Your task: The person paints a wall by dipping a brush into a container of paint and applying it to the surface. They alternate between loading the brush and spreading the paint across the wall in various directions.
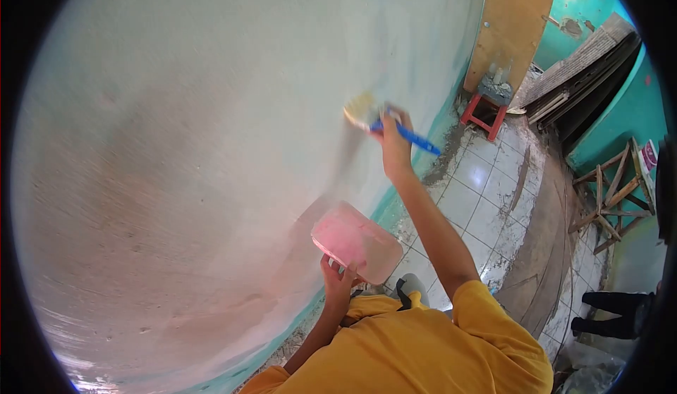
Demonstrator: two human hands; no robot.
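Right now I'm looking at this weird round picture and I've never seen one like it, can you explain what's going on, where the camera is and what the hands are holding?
There is one picture, taken by a camera worn on a person's head and looking down and forward, so the wide lens bends everything into a circle. The yellow shirt at the bottom belongs to the wearer, and both arms reach out from it. The right hand grips a brush with a blue handle, its pale bristles pressed to the big whitish wall that fills the left side. The left hand holds a pink container by its lower edge, close to the wall. To the right is a tiled floor, dusty along the wall's foot, with a small red stool, a leaning wooden board and a wooden frame farther off.
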